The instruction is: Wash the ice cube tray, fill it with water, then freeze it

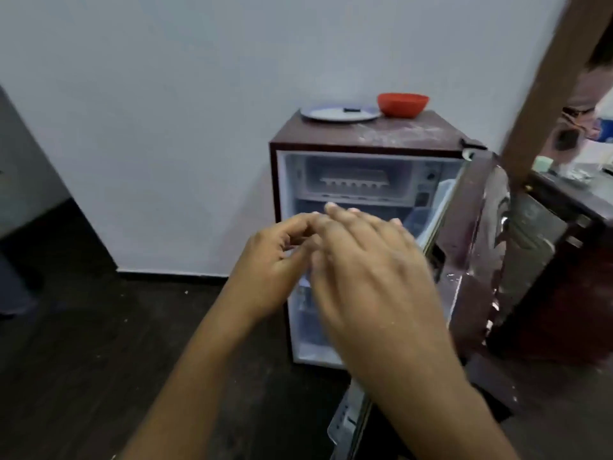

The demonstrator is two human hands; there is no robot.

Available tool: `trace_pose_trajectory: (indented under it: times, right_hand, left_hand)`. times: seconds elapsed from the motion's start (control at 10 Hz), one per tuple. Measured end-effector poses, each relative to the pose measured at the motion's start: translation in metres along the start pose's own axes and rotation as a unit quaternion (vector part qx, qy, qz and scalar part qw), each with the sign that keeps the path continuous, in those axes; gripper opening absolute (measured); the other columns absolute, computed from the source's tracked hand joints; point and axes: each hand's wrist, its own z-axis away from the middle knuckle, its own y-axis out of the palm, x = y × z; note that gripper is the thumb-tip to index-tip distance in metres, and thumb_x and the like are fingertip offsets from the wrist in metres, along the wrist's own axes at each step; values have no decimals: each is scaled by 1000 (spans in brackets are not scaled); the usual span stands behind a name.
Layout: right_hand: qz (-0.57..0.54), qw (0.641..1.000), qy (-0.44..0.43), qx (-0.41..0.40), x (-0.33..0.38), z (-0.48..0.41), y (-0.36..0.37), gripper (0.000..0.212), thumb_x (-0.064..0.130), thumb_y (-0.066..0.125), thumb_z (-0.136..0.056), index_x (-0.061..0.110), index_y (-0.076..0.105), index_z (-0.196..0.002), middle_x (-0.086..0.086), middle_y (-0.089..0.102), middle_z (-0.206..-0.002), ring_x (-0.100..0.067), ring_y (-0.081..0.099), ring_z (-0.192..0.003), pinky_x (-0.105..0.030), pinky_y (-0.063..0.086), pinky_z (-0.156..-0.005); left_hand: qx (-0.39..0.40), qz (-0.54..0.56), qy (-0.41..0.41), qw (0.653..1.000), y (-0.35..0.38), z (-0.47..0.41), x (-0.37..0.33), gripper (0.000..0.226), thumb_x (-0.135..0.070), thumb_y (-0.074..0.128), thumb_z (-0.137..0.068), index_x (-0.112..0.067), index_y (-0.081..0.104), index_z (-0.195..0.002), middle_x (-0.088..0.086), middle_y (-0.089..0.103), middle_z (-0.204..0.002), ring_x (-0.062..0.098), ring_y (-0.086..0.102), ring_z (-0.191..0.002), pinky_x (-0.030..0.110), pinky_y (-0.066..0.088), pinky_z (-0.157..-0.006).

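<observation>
Left hand at about 8 o'clock of the open fridge, fingers curled in loosely, pinching nothing I can make out; right hand overlaps it just to the right, flat and spread, fingers apart, holding nothing. Both hover in front of the fridge's lower cavity, blurred, apart from the shelves. Ice cube tray sits inside the freezer compartment at 12 o'clock of the hands, level, row of cup bottoms showing along its front edge (water in it cannot be told from here). Judged step: tray looks parked in the freezer, so what's left is closing up. To do it well: pull both hands clear of the opening, check the tray sits flat and fully back so nothing spills or blocks the flap, then reach to 3 o'clock for the fridge door, swung wide open on the right, and push it shut until it seals. Containers: lower fridge cavity mostly hidden by the hands, contents unclear; door shelf holds a pale clear bin, contents not visible. On the fridge top at 12 o'clock, a flat plate with a small dark item on it, and just beside it to the right a red bowl, inside not visible. Cluttered counter at far 2 o'clock, too blurred to read.
</observation>
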Motion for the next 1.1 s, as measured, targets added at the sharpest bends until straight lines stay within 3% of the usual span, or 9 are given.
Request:
trace_pose_trajectory:
  times: [0.1, 0.2, 0.3, 0.4, 0.5, 0.6, 0.8, 0.9, 1.1]
  right_hand:
    - [-13, 999, 23, -28, -5, -34, 13, 32, 26, 44, -92, 18, 61, -118, -2, 65, -118, -22, 59, -110, -45, 41, -98]
    - [-7, 998, 67, -18, -22, -74, 44, 29, 24, 48, -92, 17, 62, -116, -2, 67, -113, -24, 58, -106, -42, 40, -96]
    - [-29, 995, 92, 9, -35, -110, 89, 27, 24, 48, -93, 17, 64, -113, -1, 67, -108, -22, 57, -103, -35, 39, -89]
    - [-67, 992, 109, -21, -34, -142, 138, 20, 18, 48, -92, 12, 67, -90, -5, 67, -86, -23, 59, -86, -35, 37, -86]
    - [-63, 992, 98, -40, -31, -175, 175, 22, 15, 46, -91, 10, 57, -74, -4, 60, -73, -22, 54, -75, -38, 37, -88]
    - [-30, 997, 71, -19, -37, -213, 203, 23, 21, 42, -95, 13, 52, -76, -6, 62, -78, -24, 56, -82, -39, 36, -91]
    - [9, 999, 33, -14, -69, -277, 253, 29, 22, 36, -98, 10, 62, -97, -8, 67, -108, -25, 57, -110, -40, 35, -99]
    - [38, 998, 40, 19, -80, -305, 270, 38, 28, 28, -101, 11, 57, -119, -8, 51, -139, -22, 40, -134, -40, 22, -111]
    - [-52, 995, 28, 75, -98, -339, 278, 39, 30, 31, -101, 18, 43, -136, -5, 22, -157, -18, 13, -146, -45, 1, -116]
  left_hand:
    - [-43, 14, 57, 997, -41, 4, -21, 23, -40, 54, -94, -41, 68, -112, -25, 70, -108, -5, 64, -104, 12, 49, -87]
    - [-83, -35, 33, 995, -61, -3, -24, 21, -31, 55, -97, -35, 69, -112, -22, 71, -104, -4, 64, -99, 19, 52, -87]
    - [-118, -102, 10, 988, -62, -20, -14, 25, -32, 51, -99, -36, 66, -118, -17, 70, -112, 2, 62, -102, 23, 49, -86]
    - [-97, -182, -35, 978, -52, -59, 13, 40, -33, 42, -100, -33, 47, -140, -9, 54, -140, 14, 47, -127, 33, 39, -101]
    - [-103, -166, -107, 975, -41, -105, 49, 45, -35, 35, -102, -29, 36, -147, -4, 40, -152, 20, 36, -137, 42, 31, -110]
    - [-165, -200, -97, 961, -41, -146, 88, 44, -33, 32, -104, -21, 41, -146, 0, 38, -153, 22, 37, -138, 46, 28, -114]
    - [-170, -238, -49, 955, -53, -235, 161, 48, -31, 27, -106, -23, 28, -153, -6, 21, -162, 13, 10, -150, 51, -2, -119]
    - [-182, -218, -25, 958, -54, -270, 180, 48, -25, 30, -105, -26, 27, -154, -7, 18, -162, 13, 6, -151, 53, -2, -120]
    - [-110, -159, 2, 981, -67, -305, 199, 56, -29, 33, -105, -42, 7, -152, -14, 10, -163, 3, -1, -148, 52, -4, -120]
